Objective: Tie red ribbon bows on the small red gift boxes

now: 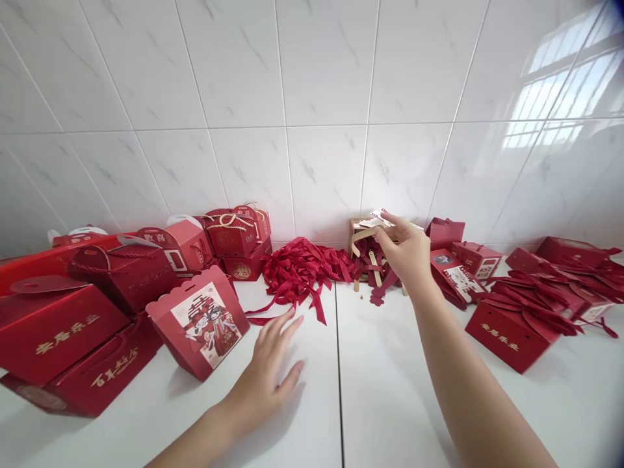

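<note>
My left hand [270, 367] hovers low over the white table with its fingers apart and nothing in it. Close by its fingertips trails the end of a red ribbon pile [305, 266]. To its left a red gift box [201, 322] with a scalloped top and a printed figure panel stands tilted. My right hand [402, 247] reaches to a small container [354, 229] at the wall, fingers pinched together. Beneath and beside those fingers lie white-and-red printed pieces [375, 219], a tan strip [363, 234] and dark red tags [387, 284]. What exactly the pinch holds is hidden.
Stacked red gift boxes [92, 383] and an orange-red bin [24, 263] fill the left side. More red boxes [511, 335], some with ribbon handles, lie at the right. White tiled wall [322, 78] closes off the back; a seam [340, 377] divides the table.
</note>
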`<state>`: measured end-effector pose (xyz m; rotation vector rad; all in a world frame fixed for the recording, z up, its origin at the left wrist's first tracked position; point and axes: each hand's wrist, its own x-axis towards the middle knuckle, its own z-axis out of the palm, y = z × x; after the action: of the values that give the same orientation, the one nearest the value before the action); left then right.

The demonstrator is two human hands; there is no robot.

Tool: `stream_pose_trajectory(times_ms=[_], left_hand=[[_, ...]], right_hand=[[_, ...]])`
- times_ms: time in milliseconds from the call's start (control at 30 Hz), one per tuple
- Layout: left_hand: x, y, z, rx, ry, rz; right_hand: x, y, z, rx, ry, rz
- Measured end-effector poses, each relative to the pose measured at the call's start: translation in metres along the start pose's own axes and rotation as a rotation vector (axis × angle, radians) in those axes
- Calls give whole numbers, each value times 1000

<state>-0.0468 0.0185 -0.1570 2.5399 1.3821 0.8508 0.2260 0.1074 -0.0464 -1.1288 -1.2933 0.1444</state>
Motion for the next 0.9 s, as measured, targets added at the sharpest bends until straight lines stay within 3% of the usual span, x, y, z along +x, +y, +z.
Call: stream_pose_trajectory(times_ms=[100, 267, 333, 400, 467, 567, 633, 733, 900], left_hand=[[20, 26, -39, 9, 194, -6], [58, 90, -115, -34, 355, 77], [64, 107, -133, -146, 468, 104], [64, 114, -139, -259, 510, 125], [59, 116, -138, -328, 410, 131], [50, 114, -134, -371, 132, 107], [47, 115, -134, -398, 7, 94], [45, 119, -135, -448, -93, 89], [46, 124, -139, -464, -172, 115]], right_hand=[[-9, -22, -11, 150, -110, -21], [-29, -67, -32, 361, -346, -116], [-38, -81, -40, 443, -432, -164], [-47, -91, -45, 472, -511, -251], [-53, -98, -48, 479, -598, -359], [-60, -103, -48, 504, -699, -490], [-63, -107, -47, 537, -769, -531], [-67, -111, -47, 528, -842, -543], [-69, -113, -46, 426, -787, -598]])
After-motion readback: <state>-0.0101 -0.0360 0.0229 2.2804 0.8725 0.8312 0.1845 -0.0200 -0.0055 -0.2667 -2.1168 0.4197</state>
